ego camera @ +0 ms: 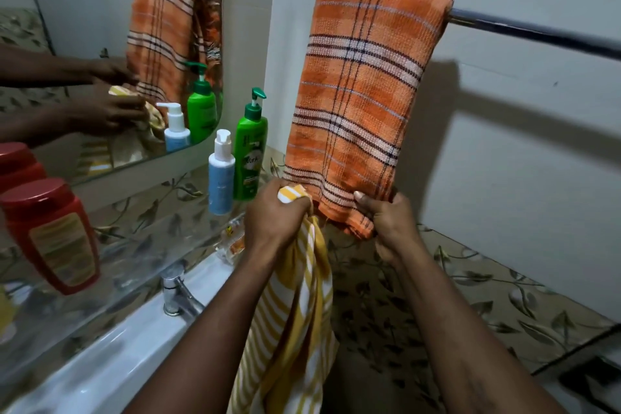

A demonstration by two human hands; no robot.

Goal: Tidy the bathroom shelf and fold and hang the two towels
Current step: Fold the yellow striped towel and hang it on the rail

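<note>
Head view: the orange towel [363, 94] hung folded over the rail [537, 32], near its wall end. The right hand [386, 218] pinched that towel's bottom edge, fingers [364, 199] curled on the cloth. The left hand [275, 215] was clamped round a bunch of the yellow towel [295, 296], which dangled unfolded beside the sink [117, 356]. Bottles stood on the shelf [134, 245]. The step in hand looked like squaring the first towel. Next, the right hand would need to let go so both could spread, fold and drape the yellow one on the bare rail.
</note>
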